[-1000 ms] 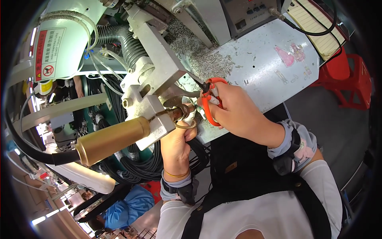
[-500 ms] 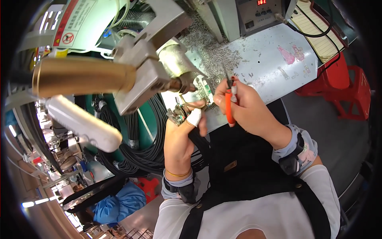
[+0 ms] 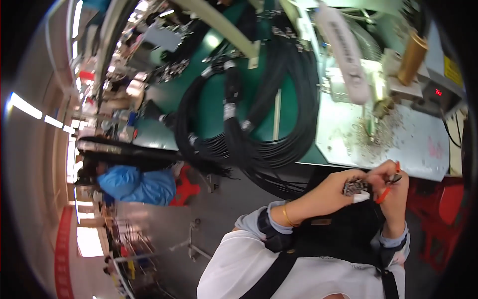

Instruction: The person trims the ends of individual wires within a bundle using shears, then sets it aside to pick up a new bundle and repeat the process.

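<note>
My left hand (image 3: pixel 334 192) is closed around a bundle of metal-tipped cable ends (image 3: pixel 355 187), just in front of the table edge. A white wrap (image 3: pixel 361 198) covers one of its fingers. Close against it, my right hand (image 3: pixel 396 192) grips orange-handled pliers (image 3: pixel 383 195), whose jaws are hard to make out. The fingers of both hands nearly meet at the cable ends. Black cables (image 3: pixel 271 182) hang over the table edge and pass toward my left forearm, where they go out of sight.
Large coils of black cable (image 3: pixel 303 99) lie on the green table (image 3: pixel 154 124). Beyond my hands, a machine with a brass-coloured cylinder (image 3: pixel 412 59) stands on a metal worktop (image 3: pixel 338 144) strewn with small metal bits. Red stools (image 3: pixel 443 214) are at right; a person in blue (image 3: pixel 139 184) is at left.
The view has swung left. Both hands have come away from the machine toward my body, in front of the worktop edge. The pliers stay in my right hand, the cable ends in my left.
</note>
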The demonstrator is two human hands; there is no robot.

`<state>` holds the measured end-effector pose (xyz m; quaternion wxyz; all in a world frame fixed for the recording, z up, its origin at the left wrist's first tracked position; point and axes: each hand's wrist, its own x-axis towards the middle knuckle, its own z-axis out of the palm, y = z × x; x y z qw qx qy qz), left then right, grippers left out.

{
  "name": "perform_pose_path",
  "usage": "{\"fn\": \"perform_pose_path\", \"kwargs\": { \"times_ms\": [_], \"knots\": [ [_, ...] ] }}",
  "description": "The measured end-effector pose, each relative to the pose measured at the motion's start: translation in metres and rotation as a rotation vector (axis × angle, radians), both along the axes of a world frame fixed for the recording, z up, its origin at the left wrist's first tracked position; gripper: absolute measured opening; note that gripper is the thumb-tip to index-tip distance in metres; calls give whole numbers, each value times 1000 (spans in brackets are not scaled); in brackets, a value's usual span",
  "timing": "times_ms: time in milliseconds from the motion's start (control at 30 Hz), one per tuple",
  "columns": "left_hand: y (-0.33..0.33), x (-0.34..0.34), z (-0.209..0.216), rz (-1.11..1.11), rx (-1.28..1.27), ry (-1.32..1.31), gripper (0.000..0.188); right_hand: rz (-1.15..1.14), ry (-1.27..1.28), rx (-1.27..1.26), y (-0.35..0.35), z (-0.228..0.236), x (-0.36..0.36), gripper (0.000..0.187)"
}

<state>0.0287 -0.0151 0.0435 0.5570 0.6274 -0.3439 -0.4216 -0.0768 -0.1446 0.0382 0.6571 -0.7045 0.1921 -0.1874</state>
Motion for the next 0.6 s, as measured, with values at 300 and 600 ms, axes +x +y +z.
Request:
{"fn": "perform_pose_path", "kwargs": {
  "times_ms": [300, 600],
  "knots": [
    [8, 1, 4, 166, -194, -281, 30, 49, 216, 400, 7, 9, 8, 24],
    [-1, 0, 8, 282, -391, -408, 26, -87, 125, 82, 8, -7, 5, 22]
  ]
}}
